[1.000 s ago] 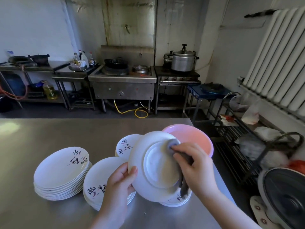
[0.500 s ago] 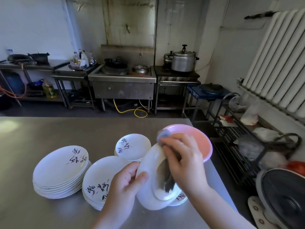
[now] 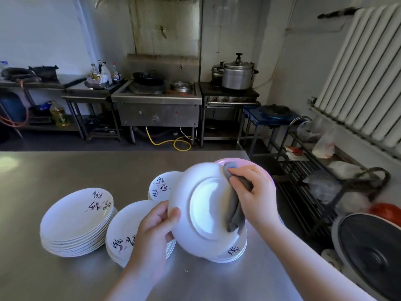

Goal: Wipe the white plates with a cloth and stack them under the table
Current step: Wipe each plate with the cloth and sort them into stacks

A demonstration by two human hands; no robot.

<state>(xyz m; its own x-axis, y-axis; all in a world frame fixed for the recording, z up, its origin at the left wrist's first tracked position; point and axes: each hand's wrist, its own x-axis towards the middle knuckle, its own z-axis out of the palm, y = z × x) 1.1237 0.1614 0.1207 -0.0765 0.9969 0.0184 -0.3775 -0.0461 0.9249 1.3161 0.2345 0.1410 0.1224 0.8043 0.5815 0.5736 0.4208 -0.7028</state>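
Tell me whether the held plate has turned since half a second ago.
Yes. The held plate was nearly edge-on; now its underside faces the camera, covering more of the pink basin behind.

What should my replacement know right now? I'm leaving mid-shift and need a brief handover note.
Left hand: grips the rim of the held plate, tilted, underside facing you.
Right hand: holds the grey cloth against that underside.
On the steel table: four plate piles, far left, middle, back, and under the held plate; a pink basin sits behind.
Done: cannot tell which piles are wiped.
Left: finish this plate, wipe the rest, stack all under the table.
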